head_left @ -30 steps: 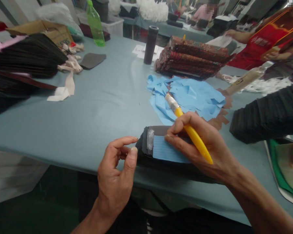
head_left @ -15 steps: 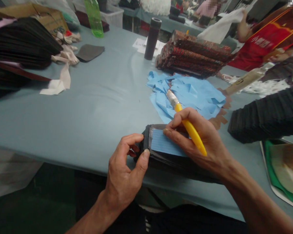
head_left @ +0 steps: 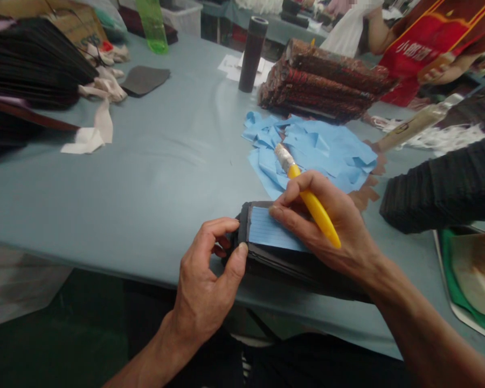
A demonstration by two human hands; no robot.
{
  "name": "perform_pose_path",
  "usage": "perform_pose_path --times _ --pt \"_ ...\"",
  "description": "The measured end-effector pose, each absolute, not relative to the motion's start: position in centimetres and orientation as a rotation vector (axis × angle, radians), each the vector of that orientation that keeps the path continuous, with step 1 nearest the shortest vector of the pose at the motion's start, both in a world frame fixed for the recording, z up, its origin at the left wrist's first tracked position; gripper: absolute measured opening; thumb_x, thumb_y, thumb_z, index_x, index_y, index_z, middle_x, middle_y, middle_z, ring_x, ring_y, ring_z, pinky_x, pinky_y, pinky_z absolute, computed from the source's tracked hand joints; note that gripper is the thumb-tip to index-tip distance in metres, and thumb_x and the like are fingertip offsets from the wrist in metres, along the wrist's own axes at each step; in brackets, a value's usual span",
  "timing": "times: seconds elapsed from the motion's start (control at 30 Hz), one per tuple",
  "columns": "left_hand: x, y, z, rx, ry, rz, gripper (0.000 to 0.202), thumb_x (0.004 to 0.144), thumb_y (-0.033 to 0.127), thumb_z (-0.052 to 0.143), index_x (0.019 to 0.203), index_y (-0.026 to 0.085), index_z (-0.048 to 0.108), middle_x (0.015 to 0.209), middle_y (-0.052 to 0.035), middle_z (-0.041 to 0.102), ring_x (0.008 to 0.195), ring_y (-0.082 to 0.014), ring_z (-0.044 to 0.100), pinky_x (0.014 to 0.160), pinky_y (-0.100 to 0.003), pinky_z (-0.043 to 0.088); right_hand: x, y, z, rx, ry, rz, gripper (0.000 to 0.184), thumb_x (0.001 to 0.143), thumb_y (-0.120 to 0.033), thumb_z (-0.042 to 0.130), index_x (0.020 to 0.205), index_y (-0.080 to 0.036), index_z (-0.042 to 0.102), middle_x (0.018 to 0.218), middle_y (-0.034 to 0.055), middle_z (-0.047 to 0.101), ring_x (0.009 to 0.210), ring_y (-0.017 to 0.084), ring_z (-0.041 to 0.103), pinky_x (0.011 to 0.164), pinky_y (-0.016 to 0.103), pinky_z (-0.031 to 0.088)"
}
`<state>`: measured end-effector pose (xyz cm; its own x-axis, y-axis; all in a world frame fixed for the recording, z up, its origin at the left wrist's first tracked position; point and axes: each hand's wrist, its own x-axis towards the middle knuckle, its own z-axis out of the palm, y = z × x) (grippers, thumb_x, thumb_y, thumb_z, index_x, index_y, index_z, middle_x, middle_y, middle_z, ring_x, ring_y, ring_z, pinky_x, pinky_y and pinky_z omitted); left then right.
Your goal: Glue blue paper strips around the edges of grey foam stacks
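My left hand (head_left: 208, 280) grips the near-left end of a stack of black flat pieces (head_left: 295, 265), with thumb and fingers on either side of its corner. A blue lined piece (head_left: 269, 231) lies flat on top of the stack. My right hand (head_left: 345, 229) holds a yellow-handled brush (head_left: 320, 215) in its curled fingers, its pale bristles pointing up and away from the stack. The thumb and forefinger of that hand touch the blue piece, whose right part they hide. Just beyond lies a heap of blue cut pieces (head_left: 327, 153).
Behind the blue heap sit brown-red rolls (head_left: 327, 81) and a dark upright cylinder (head_left: 253, 54). More black stacks stand right (head_left: 444, 188) and left (head_left: 32, 64). A green-lined tray (head_left: 448, 280) is at the right edge. A person in a red apron (head_left: 420, 48) works across the table.
The view has shifted slightly, and both hands keep nearly the same hold on stack and brush. Across the table, the person with the white cloth has moved left.
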<state>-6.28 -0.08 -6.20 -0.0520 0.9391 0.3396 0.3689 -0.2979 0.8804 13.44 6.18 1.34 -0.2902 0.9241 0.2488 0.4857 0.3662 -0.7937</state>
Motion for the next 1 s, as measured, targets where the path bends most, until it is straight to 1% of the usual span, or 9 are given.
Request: perform_pose_path --times 0.23,0.43,1.0 --pt "-6.31 -0.01 -5.95 1.664 1.393 1.343 0.023 0.099 0.023 0.065 0.122 0.024 0.067 0.109 0.0016 0.075 0.085 -0.0096 0.066 0.08 -0.018 0.057 13.64 6.4 1.0 -1.183 -1.941 0.775 0.019 0.095 -0.018 0.071 0.091 -0.025 0.054 0.085 -0.0039 0.06 0.073 0.013 0.057 0.07 0.028 0.046" --pt "-6.35 0.08 -5.87 1.654 1.38 1.337 0.022 0.099 0.024 0.065 0.121 0.025 0.067 0.108 0.0023 0.075 0.084 -0.0088 0.067 0.079 -0.017 0.057 13.79 6.64 0.54 -1.175 -1.944 0.789 0.019 0.095 -0.018 0.072 0.092 -0.025 0.054 0.086 -0.0037 0.061 0.074 0.013 0.056 0.069 0.029 0.046" --pt "-6.47 0.23 -5.57 1.601 1.367 1.31 0.02 0.097 0.026 0.066 0.117 0.025 0.07 0.104 0.0023 0.075 0.082 -0.0093 0.067 0.076 -0.017 0.057 13.65 6.53 0.33 -1.209 -1.916 0.808 0.018 0.093 -0.02 0.074 0.092 -0.024 0.056 0.084 -0.0044 0.061 0.072 0.012 0.055 0.066 0.029 0.044"
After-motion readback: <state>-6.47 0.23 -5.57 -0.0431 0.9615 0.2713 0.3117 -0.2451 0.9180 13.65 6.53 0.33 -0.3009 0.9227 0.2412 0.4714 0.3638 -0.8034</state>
